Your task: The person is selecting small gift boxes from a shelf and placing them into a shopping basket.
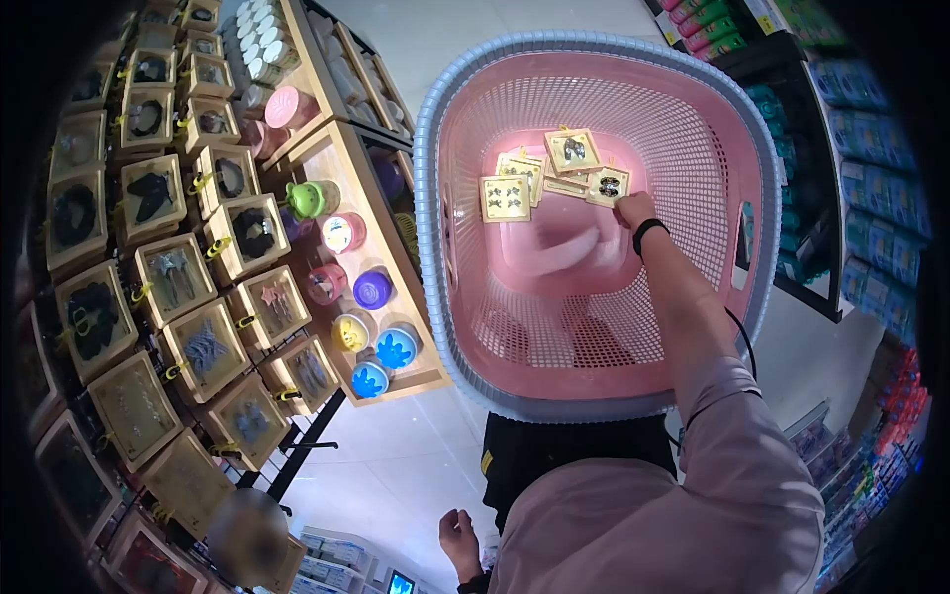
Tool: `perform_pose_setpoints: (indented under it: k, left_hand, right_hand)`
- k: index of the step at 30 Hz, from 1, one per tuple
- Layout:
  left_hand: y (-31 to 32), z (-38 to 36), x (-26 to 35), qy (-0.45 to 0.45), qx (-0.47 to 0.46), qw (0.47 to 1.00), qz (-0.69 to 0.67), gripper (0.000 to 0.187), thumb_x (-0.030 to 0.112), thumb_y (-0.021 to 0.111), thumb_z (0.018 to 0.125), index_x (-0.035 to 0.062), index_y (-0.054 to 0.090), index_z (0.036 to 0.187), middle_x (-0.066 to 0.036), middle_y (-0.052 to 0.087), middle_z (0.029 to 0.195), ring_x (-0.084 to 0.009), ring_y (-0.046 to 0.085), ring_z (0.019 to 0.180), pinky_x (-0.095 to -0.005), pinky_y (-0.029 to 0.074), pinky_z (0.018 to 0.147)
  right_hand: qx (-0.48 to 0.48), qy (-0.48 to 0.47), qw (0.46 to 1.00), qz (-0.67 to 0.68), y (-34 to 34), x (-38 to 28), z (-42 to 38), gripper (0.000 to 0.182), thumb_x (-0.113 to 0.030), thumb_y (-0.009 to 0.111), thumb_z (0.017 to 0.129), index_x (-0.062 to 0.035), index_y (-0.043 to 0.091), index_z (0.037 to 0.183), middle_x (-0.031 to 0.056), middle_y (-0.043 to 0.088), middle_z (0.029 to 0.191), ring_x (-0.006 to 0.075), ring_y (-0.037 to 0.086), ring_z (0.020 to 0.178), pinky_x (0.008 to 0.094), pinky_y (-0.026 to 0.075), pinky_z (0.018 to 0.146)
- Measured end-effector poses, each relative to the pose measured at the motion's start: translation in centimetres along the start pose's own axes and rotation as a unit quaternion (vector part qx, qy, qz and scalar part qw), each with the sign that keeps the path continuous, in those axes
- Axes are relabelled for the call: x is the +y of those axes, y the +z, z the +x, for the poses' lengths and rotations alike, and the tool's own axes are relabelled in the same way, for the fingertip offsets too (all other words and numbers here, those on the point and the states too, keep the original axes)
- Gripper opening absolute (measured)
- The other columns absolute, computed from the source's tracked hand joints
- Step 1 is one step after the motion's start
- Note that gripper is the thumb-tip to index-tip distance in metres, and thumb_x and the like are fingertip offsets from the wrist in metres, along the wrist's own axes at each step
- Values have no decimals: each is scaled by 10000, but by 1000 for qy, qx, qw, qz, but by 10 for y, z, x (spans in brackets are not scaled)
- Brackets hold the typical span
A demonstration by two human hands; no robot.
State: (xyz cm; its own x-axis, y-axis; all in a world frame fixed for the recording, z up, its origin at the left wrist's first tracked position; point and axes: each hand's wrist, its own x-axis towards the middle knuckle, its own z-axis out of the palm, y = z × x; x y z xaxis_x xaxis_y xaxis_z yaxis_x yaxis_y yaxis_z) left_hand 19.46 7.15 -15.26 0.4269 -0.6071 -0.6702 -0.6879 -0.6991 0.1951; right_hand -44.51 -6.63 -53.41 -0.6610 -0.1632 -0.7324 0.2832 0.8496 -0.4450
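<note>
My right hand (636,210) reaches down into a large pink basket (604,381) with a grey-blue rim. Its fingers are closed at the lower right corner of a small pale-yellow card (605,186) bearing dark hair clips. Beside that lies another card (572,150) with a dark pair of accessories, overlapping more cards beneath it. Further left is a card (506,199) with several small bow-shaped pieces. Low by my side, away from the basket, my left hand (458,540) hangs with its fingers loosely curled in and nothing visible in it.
On the left stands a rack of wood-edged display boxes (203,346) with hair accessories. A wooden shelf (421,381) beside the basket carries colourful lidded cups (372,289). Shelving with blue packs (876,183) lines the right side. Pale floor (391,465) shows below the shelf.
</note>
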Motion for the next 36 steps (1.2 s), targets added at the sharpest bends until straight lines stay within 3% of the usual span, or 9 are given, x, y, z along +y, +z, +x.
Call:
perform_pose_setpoints:
  k: [6, 9, 13, 18, 21, 28, 30, 32, 36]
  left_hand:
    - [-4, 14, -1, 23, -5, 1000, 3, 356, 206, 664, 972, -86, 633, 1172, -205, 714, 1031, -249, 709, 865, -350, 574, 767]
    - [-4, 24, 3, 52, -11, 998, -15, 348, 212, 667, 973, -77, 640, 1166, -191, 714, 1036, -241, 701, 874, -348, 566, 776]
    - [-1, 36, 22, 87, -22, 992, -86, 348, 229, 674, 975, -65, 645, 1157, -148, 709, 1017, -209, 675, 863, -324, 546, 767]
    - [-4, 49, 50, 161, -32, 978, -129, 336, 241, 676, 977, -43, 645, 1154, -105, 698, 994, -178, 653, 861, -301, 529, 757]
    - [-15, 35, 81, 210, -28, 969, -130, 330, 240, 679, 974, -30, 642, 1160, -98, 696, 992, -172, 656, 867, -304, 528, 767]
    - [-39, 17, 127, 343, -79, 923, -156, 346, 208, 703, 950, -12, 642, 1211, -150, 716, 1065, -219, 688, 948, -333, 544, 796]
    - [-57, -9, 163, 350, -98, 922, -132, 384, 197, 718, 935, -10, 633, 1246, -178, 715, 1097, -262, 691, 996, -348, 545, 838]
    - [-65, -26, 192, 476, -91, 867, -119, 457, 196, 738, 920, -7, 600, 1306, -199, 698, 1154, -295, 688, 1044, -362, 547, 885]
    - [-65, -65, 250, 538, -225, 780, -225, 763, 121, 736, 916, 2, 290, 1524, -195, 510, 1448, -259, 547, 1309, -374, 479, 1044]
  right_hand:
    - [-54, 89, 977, 188, -13, -15, -52, 107, -105, 611, 842, -36, 577, 767, 63, 575, 620, 173, 561, 462, 312, 459, 411]
    - [-22, 104, 960, 259, -14, -20, -88, 152, -58, 625, 814, 53, 522, 799, 113, 522, 642, 195, 486, 419, 343, 341, 342]
    - [-26, 93, 960, 262, -28, -34, -133, 147, -42, 643, 800, 52, 534, 773, 107, 520, 656, 192, 456, 398, 363, 302, 327]
    - [-8, 36, 975, 217, -58, -64, -187, 137, -55, 660, 804, 59, 586, 784, 107, 576, 668, 196, 579, 468, 321, 400, 349]
    - [-60, 7, 976, 210, -76, -76, -209, 142, -109, 660, 855, 17, 636, 918, 82, 662, 738, 160, 647, 539, 271, 502, 428]
    - [-199, -142, 923, 296, -120, -128, -374, 113, -67, 629, 922, 6, 608, 1005, 98, 694, 878, 158, 717, 755, 233, 580, 655]
    - [-199, -234, 918, 251, -122, -129, -411, 139, -76, 643, 929, 1, 603, 1036, 84, 692, 913, 145, 708, 780, 241, 570, 675]
    - [-191, -351, 897, 189, -116, -130, -448, 152, -77, 657, 925, -3, 603, 1046, 79, 688, 928, 147, 695, 786, 255, 557, 690]
    - [-107, -621, 776, 12, -112, -143, -549, 183, -76, 709, 868, -8, 615, 1009, 87, 662, 921, 195, 660, 778, 298, 523, 686]
